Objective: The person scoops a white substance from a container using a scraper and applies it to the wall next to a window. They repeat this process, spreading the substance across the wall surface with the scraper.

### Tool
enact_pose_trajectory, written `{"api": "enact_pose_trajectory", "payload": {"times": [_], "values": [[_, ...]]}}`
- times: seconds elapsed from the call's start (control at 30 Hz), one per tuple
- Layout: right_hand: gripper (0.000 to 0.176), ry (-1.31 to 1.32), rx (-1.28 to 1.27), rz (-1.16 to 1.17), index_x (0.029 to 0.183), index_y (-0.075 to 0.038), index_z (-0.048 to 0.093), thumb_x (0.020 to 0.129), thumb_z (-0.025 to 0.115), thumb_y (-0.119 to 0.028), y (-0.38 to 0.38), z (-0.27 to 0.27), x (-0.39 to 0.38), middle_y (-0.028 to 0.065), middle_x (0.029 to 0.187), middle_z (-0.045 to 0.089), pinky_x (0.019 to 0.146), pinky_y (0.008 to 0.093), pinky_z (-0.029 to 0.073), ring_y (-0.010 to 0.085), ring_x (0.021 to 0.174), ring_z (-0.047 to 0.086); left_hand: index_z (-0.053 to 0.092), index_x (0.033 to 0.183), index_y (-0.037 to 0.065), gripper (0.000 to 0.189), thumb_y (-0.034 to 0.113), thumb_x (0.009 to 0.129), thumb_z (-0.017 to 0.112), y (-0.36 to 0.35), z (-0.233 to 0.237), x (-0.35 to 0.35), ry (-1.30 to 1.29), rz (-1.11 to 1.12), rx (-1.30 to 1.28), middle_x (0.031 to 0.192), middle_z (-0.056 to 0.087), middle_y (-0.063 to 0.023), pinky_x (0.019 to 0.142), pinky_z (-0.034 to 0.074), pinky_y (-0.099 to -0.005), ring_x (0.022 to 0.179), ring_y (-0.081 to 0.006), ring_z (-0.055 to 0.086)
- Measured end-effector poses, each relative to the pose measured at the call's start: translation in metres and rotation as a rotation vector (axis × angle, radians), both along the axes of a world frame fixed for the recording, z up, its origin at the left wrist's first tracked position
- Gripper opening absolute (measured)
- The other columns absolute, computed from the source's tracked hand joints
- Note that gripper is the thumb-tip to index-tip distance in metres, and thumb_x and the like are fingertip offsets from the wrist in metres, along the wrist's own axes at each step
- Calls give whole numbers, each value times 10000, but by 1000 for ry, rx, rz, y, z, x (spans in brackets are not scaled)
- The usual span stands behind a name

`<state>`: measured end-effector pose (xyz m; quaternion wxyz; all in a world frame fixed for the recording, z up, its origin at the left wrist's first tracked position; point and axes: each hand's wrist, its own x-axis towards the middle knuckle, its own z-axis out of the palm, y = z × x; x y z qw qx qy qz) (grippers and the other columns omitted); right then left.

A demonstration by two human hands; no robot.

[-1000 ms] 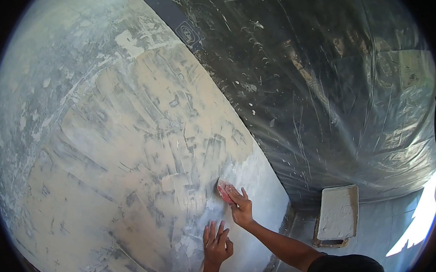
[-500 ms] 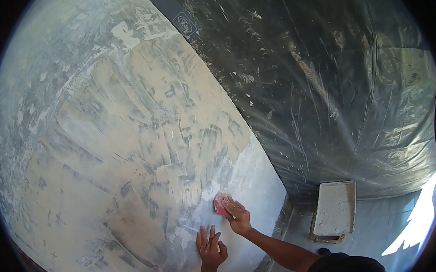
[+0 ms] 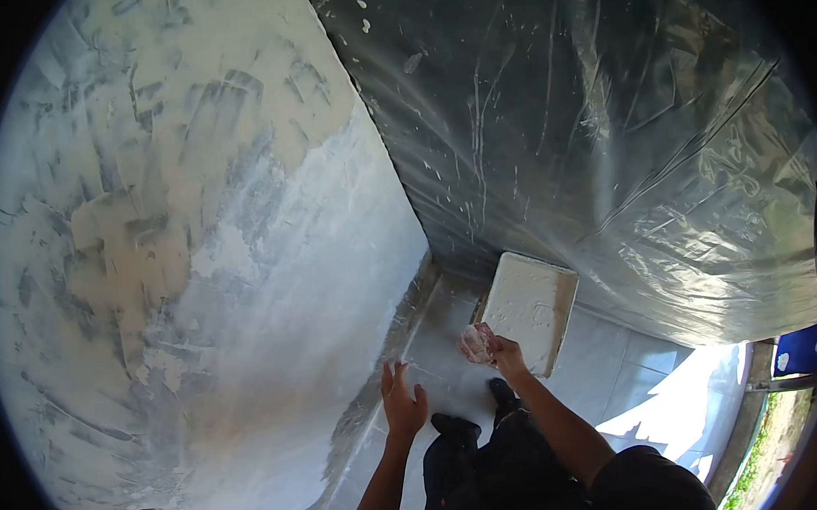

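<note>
My right hand [image 3: 510, 356] is closed around a flat red putty spreader [image 3: 477, 344] smeared with white. In this view the spreader overlaps the lower left side of a shallow tray [image 3: 567, 305] holding white putty. My left hand [image 3: 402, 403] is raised with its fingers apart and holds nothing, with whitish smears at the fingertips. It overlaps the foot of the patchy plastered wall [image 3: 272, 252], where the wall meets the floor.
Dark plastic sheeting [image 3: 512, 114] with white splashes covers the adjoining side. Grey floor tiles [image 3: 604, 342] run below it, sunlit at the right. My dark shoes [image 3: 454, 426] stand near the wall base. A blue object [image 3: 800, 352] is at the far right.
My right hand has left the wall surface with the spreader and moved over beside the tray. My left hand has also come away from the wall. The view has swung down and right.
</note>
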<state>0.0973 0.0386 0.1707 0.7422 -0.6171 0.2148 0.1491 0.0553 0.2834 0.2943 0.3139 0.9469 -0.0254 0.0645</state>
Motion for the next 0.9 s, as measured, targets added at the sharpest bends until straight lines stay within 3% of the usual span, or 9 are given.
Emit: {"api": "enact_pose_trajectory", "payload": {"times": [0.03,0.1,0.17,0.23,0.3,0.33,0.5,0.73,0.9], "values": [[198,1,-177,-17,1056,11,678,881,585,19,-26,1,-2,63,907,694,757,314,501,180,790,613,474,1328,-23,524,62,825,593,-15,-31,-7,42,13,-16,1453,468,-285,1155,272,-553,1403,-499,343],[158,3,-543,48,981,-26,676,828,642,-46,-76,-32,-12,132,819,671,725,370,489,229,759,629,450,1349,-19,538,81,844,604,-45,-81,-23,194,92,-319,1407,503,-301,1127,341,-502,1355,-483,424],[188,75,-618,109,999,-35,680,815,654,-62,-107,-46,-23,166,842,674,745,382,498,271,804,655,413,1378,-27,553,144,889,609,-73,-120,-38,415,181,-427,1359,546,-304,1094,395,-441,1299,-456,505],[218,135,-688,172,1018,-45,685,803,667,-78,-126,-56,-32,200,866,678,765,394,506,313,849,682,394,1408,-24,543,166,944,602,-97,-160,-47,727,315,-667,1389,539,-279,1070,424,-404,1318,-360,533],[229,-2,-749,223,1028,-39,689,801,667,-59,-134,-75,-38,181,828,679,730,360,509,272,759,660,393,1419,-5,551,205,954,603,-117,-180,-50,839,316,-677,1380,549,-265,1053,434,-389,1301,-345,548],[252,56,-788,258,1046,-24,692,802,661,-76,-137,-77,-37,195,892,705,770,368,521,303,843,699,392,1430,15,560,243,964,605,-125,-189,-50,927,302,-672,1371,558,-252,1036,443,-375,1285,-329,563],[250,56,-689,297,1050,-7,688,811,649,-70,-147,-83,-32,209,915,709,791,385,527,329,870,702,351,1465,-12,662,327,957,609,-160,-244,-61,1028,420,-915,1343,574,-258,1060,414,-395,1274,-329,558],[197,-20,-715,289,1012,6,674,833,608,-41,-154,-84,-45,245,959,700,801,426,533,415,956,682,283,1529,25,745,373,956,608,-196,-249,-40,1152,498,-1140,1446,489,-235,1103,345,-514,1350,-361,480],[217,91,-833,226,1021,-3,677,833,578,36,-138,-84,-61,250,946,697,786,413,538,445,943,665,181,1579,63,858,451,937,598,-204,-261,-34,1193,494,-1240,1533,392,-222,1141,294,-524,1408,-368,413]]}}
